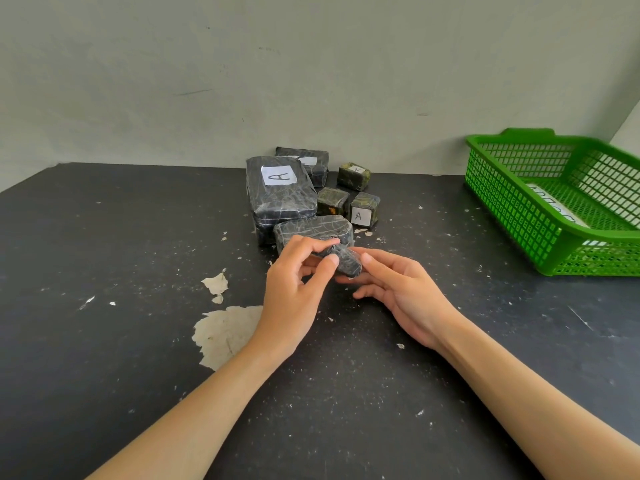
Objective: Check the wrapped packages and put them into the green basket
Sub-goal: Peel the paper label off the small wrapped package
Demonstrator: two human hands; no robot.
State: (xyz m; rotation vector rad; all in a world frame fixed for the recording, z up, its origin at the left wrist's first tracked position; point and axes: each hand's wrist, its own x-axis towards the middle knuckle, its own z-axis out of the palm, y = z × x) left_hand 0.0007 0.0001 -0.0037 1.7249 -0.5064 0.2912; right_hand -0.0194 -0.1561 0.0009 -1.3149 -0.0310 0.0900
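A small dark wrapped package (347, 260) is held between both hands just above the black table (121, 254). My left hand (298, 289) pinches it from the left with thumb and fingers, while my right hand (401, 292) cradles it from the right and below. Behind them lies a pile of wrapped packages: a large one labelled A (278, 192), a flat one (313, 230) just behind my hands, another at the back (304, 162), and three small cubes (363, 207). The green basket (512, 209) stands at the right edge of the table with a paper label inside.
The table's black coating is chipped, with a pale bare patch (221, 334) left of my left forearm. A grey wall (311, 81) runs directly behind the packages and the basket.
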